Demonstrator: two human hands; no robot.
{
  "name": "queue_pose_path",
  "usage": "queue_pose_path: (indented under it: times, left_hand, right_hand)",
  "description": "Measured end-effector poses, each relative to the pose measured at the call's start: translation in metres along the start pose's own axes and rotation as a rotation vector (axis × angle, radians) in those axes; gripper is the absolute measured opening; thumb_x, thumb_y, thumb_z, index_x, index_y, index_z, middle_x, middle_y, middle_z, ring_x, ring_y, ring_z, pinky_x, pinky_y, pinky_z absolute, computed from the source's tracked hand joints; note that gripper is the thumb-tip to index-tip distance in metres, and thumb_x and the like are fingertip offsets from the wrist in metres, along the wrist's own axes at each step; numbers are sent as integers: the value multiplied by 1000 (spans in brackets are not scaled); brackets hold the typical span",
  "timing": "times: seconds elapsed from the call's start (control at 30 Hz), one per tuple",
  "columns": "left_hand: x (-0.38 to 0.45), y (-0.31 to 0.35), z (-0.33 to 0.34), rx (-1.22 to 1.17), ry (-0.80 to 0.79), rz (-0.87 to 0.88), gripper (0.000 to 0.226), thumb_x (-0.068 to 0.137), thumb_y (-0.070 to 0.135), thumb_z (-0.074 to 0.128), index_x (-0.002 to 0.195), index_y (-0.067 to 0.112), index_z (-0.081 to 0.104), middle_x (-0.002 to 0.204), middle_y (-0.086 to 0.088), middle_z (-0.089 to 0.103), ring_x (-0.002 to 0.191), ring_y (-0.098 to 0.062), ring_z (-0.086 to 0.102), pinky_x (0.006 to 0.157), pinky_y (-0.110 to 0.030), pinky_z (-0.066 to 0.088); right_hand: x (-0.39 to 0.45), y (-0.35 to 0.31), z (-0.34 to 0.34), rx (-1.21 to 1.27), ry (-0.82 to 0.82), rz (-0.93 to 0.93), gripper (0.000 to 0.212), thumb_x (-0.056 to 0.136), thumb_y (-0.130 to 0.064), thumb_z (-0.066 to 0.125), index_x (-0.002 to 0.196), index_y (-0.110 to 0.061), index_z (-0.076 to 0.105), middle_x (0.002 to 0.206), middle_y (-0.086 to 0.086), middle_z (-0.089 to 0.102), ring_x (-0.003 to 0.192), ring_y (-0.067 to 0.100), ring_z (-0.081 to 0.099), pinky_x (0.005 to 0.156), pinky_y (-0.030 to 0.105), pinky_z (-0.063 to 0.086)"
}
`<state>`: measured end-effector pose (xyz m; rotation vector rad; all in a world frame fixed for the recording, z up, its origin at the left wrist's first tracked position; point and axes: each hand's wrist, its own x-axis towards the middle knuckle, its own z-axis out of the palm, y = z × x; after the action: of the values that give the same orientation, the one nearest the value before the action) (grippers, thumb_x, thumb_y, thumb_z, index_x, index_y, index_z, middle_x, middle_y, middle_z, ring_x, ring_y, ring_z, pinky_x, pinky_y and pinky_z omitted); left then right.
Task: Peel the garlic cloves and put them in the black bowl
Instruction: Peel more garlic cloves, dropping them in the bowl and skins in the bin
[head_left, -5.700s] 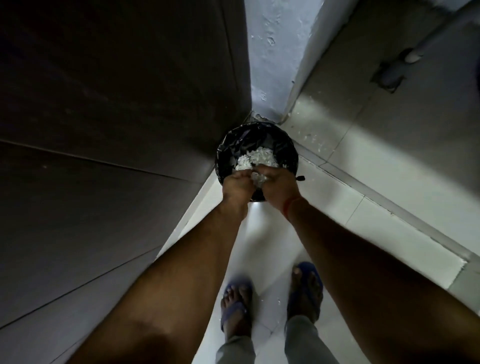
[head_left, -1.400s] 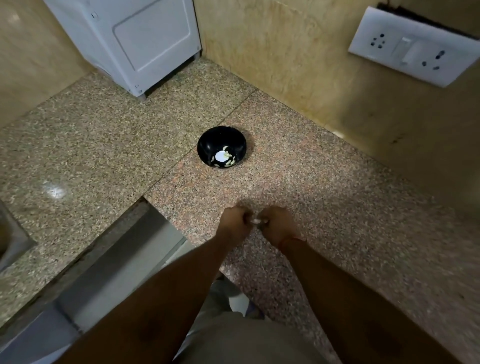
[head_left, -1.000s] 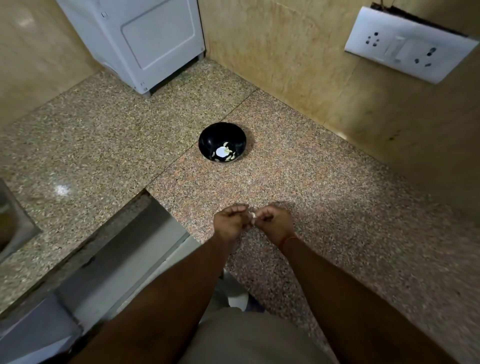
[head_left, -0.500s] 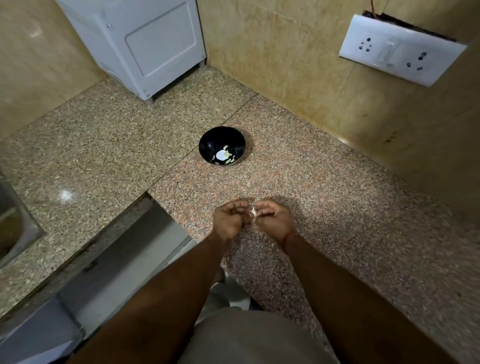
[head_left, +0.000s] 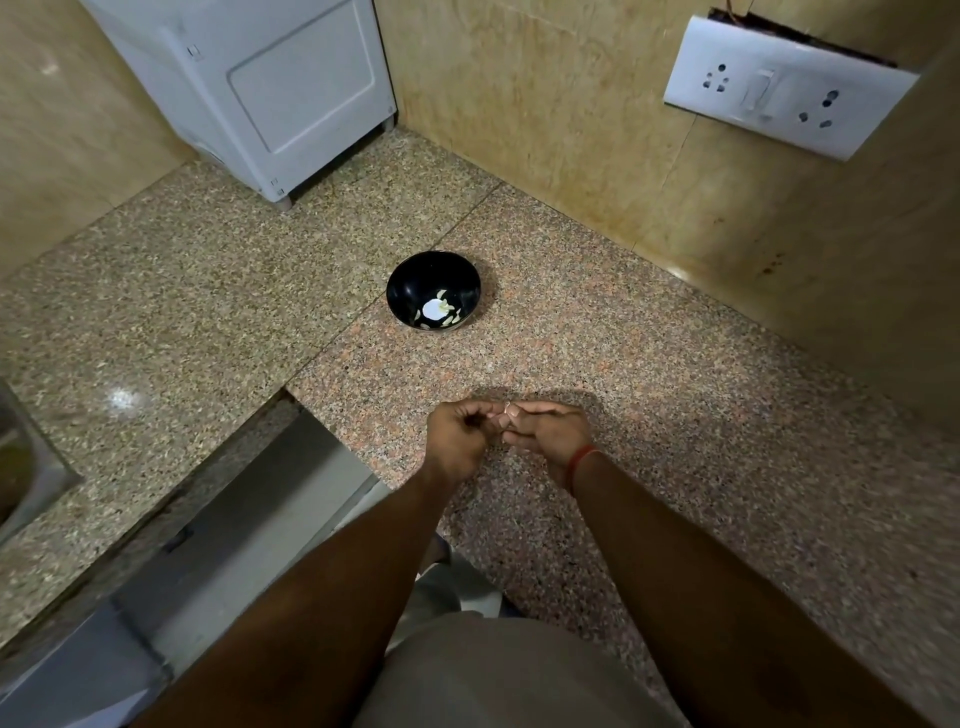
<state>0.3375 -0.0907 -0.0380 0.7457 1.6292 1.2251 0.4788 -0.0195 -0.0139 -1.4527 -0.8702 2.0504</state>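
A black bowl (head_left: 434, 290) stands on the granite counter (head_left: 597, 364), holding several pale peeled garlic cloves and a white patch at its bottom. Nearer to me, above the counter's front part, my left hand (head_left: 457, 441) and my right hand (head_left: 550, 431) meet fingertip to fingertip. They pinch a small garlic clove (head_left: 506, 410), which is almost fully hidden by the fingers. My left hand is curled into a loose fist; my right hand's fingers point left. A red thread circles my right wrist.
A white appliance (head_left: 270, 88) stands at the back left of the counter. A white socket plate (head_left: 784, 88) hangs on the beige wall at the right. A steel sink edge (head_left: 21, 467) shows at the far left. The counter has an inner corner cut-out (head_left: 291, 400).
Earlier both hands were over a black bin of white peels above the floor. Since then they stay at the counter working one clove; my right fingers have stretched out to the left.
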Motion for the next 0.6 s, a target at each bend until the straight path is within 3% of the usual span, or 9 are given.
queue_pose_path:
  times: [0.17, 0.3, 0.43, 0.53, 0.6]
  left_hand:
    - [2, 5, 2, 64, 18, 21, 10, 87, 1, 79, 96, 5, 80, 93, -8, 79, 87, -25, 76, 80, -43, 63]
    - [5, 3, 5, 91, 34, -3, 10, 86, 3, 80, 89, 13, 81, 90, -7, 79, 87, -32, 76, 82, -53, 63]
    - [9, 3, 8, 165, 54, -34, 13, 88, 3, 78, 86, 15, 81, 87, -3, 79, 84, -27, 76, 81, -51, 64]
    - [12, 3, 11, 276, 79, -21, 16, 92, 3, 73, 85, 16, 80, 81, 1, 78, 79, -23, 75, 78, -40, 64]
    - [13, 5, 14, 335, 89, -5, 18, 94, 2, 70, 84, 14, 78, 77, 1, 75, 71, -18, 71, 68, -28, 59]
  right_hand:
    - [5, 6, 0, 39, 9, 18, 21, 85, -2, 79, 105, 2, 74, 99, 18, 78, 91, 30, 77, 77, 34, 63]
    - [5, 10, 6, 52, 82, -18, 11, 86, 0, 78, 96, -2, 75, 94, 15, 78, 89, 27, 77, 73, 32, 63]
    - [3, 12, 10, 86, 131, -46, 11, 88, 5, 74, 98, 3, 74, 94, 18, 78, 89, 29, 77, 72, 33, 63]
    - [2, 13, 14, 110, 146, -68, 13, 89, 7, 72, 102, 7, 73, 92, 19, 77, 84, 28, 77, 69, 30, 63]
    - [2, 13, 15, 116, 158, -83, 9, 90, 8, 70, 98, 5, 73, 86, 16, 77, 76, 23, 76, 65, 28, 62]
